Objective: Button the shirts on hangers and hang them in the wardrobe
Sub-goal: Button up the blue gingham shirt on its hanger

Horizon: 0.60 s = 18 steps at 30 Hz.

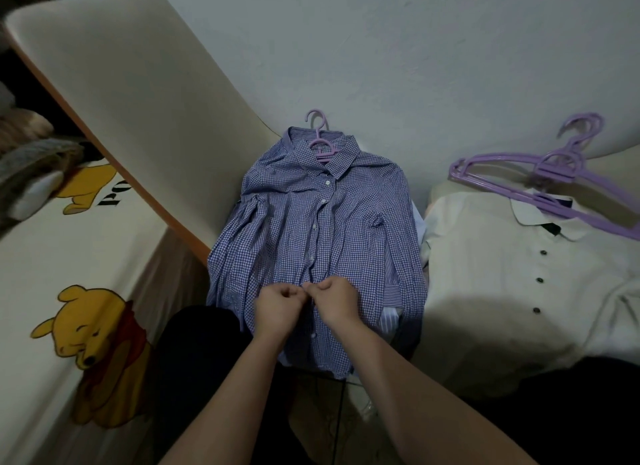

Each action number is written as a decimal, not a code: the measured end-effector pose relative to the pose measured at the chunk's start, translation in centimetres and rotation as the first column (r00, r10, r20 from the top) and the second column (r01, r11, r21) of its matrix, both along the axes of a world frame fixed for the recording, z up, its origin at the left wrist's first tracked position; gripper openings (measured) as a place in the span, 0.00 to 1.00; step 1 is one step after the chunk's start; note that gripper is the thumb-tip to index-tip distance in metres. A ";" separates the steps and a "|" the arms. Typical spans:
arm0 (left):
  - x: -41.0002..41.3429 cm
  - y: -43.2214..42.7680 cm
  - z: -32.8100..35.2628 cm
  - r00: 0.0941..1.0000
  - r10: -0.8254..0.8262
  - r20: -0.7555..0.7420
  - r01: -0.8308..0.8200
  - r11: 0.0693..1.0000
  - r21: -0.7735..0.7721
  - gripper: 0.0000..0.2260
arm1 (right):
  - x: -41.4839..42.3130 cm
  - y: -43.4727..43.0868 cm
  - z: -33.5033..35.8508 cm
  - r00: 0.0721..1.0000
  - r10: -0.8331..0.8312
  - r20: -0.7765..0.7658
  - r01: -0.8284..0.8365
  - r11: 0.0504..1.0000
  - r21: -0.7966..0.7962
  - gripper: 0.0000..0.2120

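One piece of writing can be read: black serif letters "PO" (116, 195), printed on the cream sheet (69, 257) at about nine o'clock from the checked shirt (311, 229). The letters lie turned on their side, just beside the upper yellow bear print (90, 184), at its three o'clock. The word runs under the edge of the leaning cream board (138, 94), which hides the rest.

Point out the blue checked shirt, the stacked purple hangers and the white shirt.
blue checked shirt (363, 229), head view, chest panel beside the placket.
stacked purple hangers (556, 172), head view, central neck block.
white shirt (485, 274), head view, front panel.
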<state>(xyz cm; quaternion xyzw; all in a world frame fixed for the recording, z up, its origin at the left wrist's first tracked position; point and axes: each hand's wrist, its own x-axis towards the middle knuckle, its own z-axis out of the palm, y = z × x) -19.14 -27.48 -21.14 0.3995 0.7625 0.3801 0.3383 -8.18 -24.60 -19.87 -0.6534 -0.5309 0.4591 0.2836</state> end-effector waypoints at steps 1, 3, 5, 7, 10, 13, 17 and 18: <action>0.0 0.0 0.0 1.000 0.001 -0.015 -0.001 1.000 0.008 0.14 | -0.1 -0.1 0.1 0.999 0.006 0.045 -0.007 1.000 0.009 0.19; 0.1 -0.1 -0.1 0.999 0.005 -0.046 -0.004 1.000 0.023 0.13 | -0.3 -0.3 0.2 0.993 0.022 0.120 -0.026 0.999 0.030 0.21; 0.2 -0.3 -0.1 0.997 0.006 -0.081 -0.004 1.000 0.024 0.12 | -0.3 -0.3 0.2 0.986 0.039 0.161 -0.047 0.998 0.046 0.21; 0.2 -0.4 -0.2 0.995 0.002 -0.099 0.000 1.000 0.019 0.10 | -0.3 -0.2 0.0 0.981 0.057 0.185 -0.069 0.996 0.058 0.19; 0.1 -0.4 -0.1 0.996 -0.018 -0.085 0.020 1.000 0.020 0.07 | -0.2 0.1 -0.1 0.978 0.086 0.188 -0.096 0.994 0.044 0.16; -0.2 -0.1 0.0 0.998 -0.059 -0.025 0.058 0.998 -0.017 0.06 | 0.0 0.3 -0.1 0.978 0.102 0.179 -0.109 0.994 0.028 0.16; -0.9 0.5 0.0 0.993 -0.050 0.105 0.054 0.998 -0.042 0.07 | 0.4 0.6 -0.1 0.970 0.190 0.152 -0.190 0.982 -0.014 0.15; -1.0 0.7 0.1 0.992 -0.040 0.121 0.047 0.998 -0.052 0.07 | 0.5 0.6 -0.1 0.966 0.214 0.148 -0.214 0.977 -0.017 0.14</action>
